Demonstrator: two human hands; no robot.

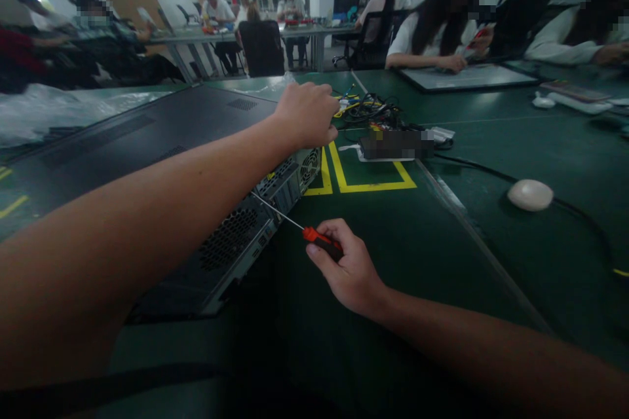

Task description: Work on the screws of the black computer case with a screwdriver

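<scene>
A black computer case [196, 111] lies flat on the table, its rear panel with vents and slots turned toward my right side. My right hand [351, 265] is closed around the red and black handle of a screwdriver [322, 242]. The screwdriver's thin shaft points up and left to the rear panel; my left forearm crosses near the tip, so its exact contact is unclear. My left hand [307, 114] reaches across the case, its fingers curled over the far corner of the rear edge. Part of the case is hidden behind that forearm.
Yellow tape [376, 188] marks the green table [417, 262]. Beyond the case lie bundled cables [368, 108] and a dark device [396, 146], partly blurred. A white mouse [531, 195] sits right, near a black cable. Clear plastic wrap [73, 108] lies left. Several people work at tables behind.
</scene>
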